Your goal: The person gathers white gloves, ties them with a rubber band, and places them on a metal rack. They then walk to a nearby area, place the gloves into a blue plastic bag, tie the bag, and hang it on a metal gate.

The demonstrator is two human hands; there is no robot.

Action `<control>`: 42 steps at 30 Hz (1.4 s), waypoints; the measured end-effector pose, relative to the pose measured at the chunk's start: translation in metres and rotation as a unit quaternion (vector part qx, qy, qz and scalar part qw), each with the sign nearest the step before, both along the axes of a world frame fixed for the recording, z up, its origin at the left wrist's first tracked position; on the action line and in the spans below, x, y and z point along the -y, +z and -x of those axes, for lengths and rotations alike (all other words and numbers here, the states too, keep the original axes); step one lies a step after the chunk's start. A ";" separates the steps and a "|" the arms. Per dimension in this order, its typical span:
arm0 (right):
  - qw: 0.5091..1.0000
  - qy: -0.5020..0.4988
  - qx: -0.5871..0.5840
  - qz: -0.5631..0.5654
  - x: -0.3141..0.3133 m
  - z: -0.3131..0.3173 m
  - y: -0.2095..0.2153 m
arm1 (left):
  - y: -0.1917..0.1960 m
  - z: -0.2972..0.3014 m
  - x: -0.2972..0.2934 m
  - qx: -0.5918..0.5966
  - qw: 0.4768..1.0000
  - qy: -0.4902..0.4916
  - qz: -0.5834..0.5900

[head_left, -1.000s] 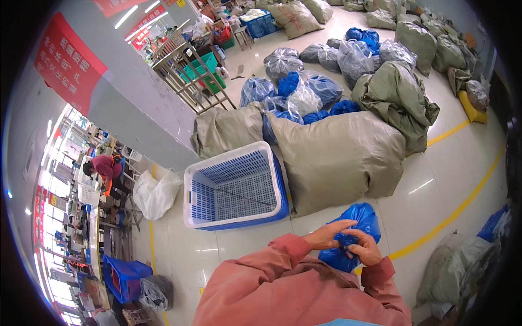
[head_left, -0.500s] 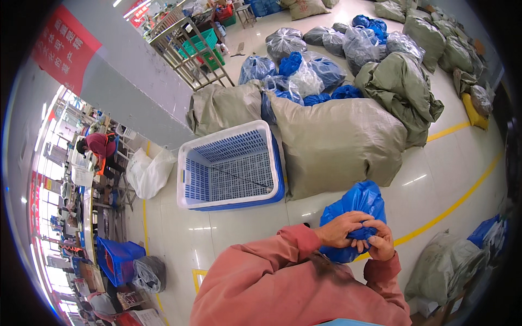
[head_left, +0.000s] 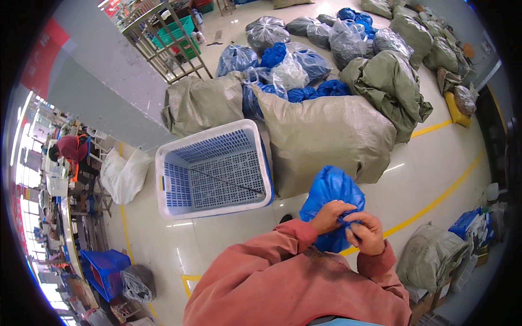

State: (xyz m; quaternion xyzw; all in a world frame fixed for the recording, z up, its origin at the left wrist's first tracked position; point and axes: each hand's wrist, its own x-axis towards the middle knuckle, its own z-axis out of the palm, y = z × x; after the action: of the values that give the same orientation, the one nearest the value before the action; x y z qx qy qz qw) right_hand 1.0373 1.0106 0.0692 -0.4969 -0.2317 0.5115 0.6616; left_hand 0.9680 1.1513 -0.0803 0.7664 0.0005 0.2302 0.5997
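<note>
A filled blue plastic bag (head_left: 328, 187) hangs in front of my body, its gathered neck bunched between my hands. My left hand (head_left: 329, 217) is closed on the neck from the left, fingers pinched together. On the other side, my right hand (head_left: 367, 233) has its fingers curled on the same twisted plastic. The contents of the bag cannot be seen. Beyond it stands a large stuffed beige woven sack (head_left: 329, 138), close to the bag's far side.
A white plastic basket (head_left: 253, 163) with a blue one beneath it stands left of the sack. Farther back lie several clear and blue bags (head_left: 266, 35) and green sacks (head_left: 383, 87). A pillar (head_left: 119, 92) rises at left; another sack (head_left: 429, 258) sits at right.
My view has shifted, so the surroundings sit differently in the picture. Both hands still hold the bag's neck, and the right fingers have changed their grip on the bunched plastic.
</note>
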 end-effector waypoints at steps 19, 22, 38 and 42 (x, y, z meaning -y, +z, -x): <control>0.965 -0.247 0.064 0.053 -0.098 0.021 -0.066 | 0.042 0.053 -0.083 -0.063 0.996 -0.004 0.056; 0.964 -0.258 0.057 0.023 -0.110 0.030 -0.069 | 0.044 0.052 -0.082 -0.175 0.976 -0.038 0.125; 0.935 -0.269 0.206 0.101 -0.076 -0.003 -0.072 | 0.027 0.024 -0.103 -0.266 0.916 -0.122 0.275; 0.937 -0.285 0.196 0.053 -0.069 -0.026 -0.072 | 0.028 0.004 -0.100 -0.236 0.897 -0.066 0.367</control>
State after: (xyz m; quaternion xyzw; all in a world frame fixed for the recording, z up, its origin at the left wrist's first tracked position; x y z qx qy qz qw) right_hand 1.0631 1.0798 -0.0026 -0.6670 -0.1780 0.2055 0.6937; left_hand 0.9644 1.2518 -0.0525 0.5215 0.1761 -0.0140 0.8347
